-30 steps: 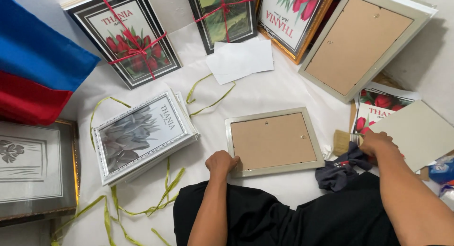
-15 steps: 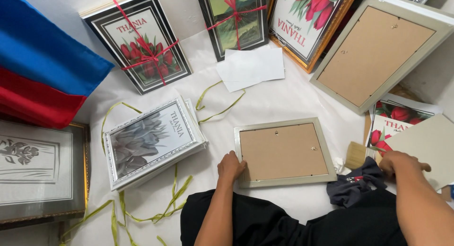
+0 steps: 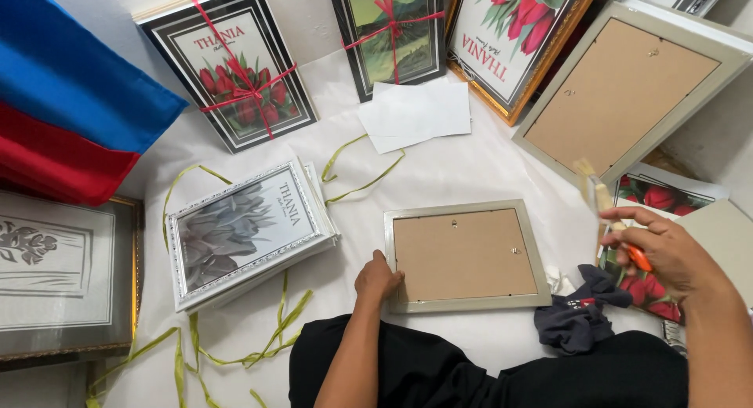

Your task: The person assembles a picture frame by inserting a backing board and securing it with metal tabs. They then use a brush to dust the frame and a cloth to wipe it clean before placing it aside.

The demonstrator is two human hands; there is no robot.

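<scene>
Brush (image 3: 600, 195) in raised right hand (image 3: 659, 247)

Two ribbon-tied packages lean at the far edge of the white sheet (image 3: 471, 165): a black-framed rose print bound in red ribbon (image 3: 235, 67) towards the far left corner, and a black-framed green picture tied with red ribbon (image 3: 392, 32) beside it.

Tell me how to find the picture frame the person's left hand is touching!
Look at the white cloth on the floor, right in front of the person's lap. The small silver frame lies face down under the left hand, showing plain brown backing, unlike the flower pictures around it.
</scene>
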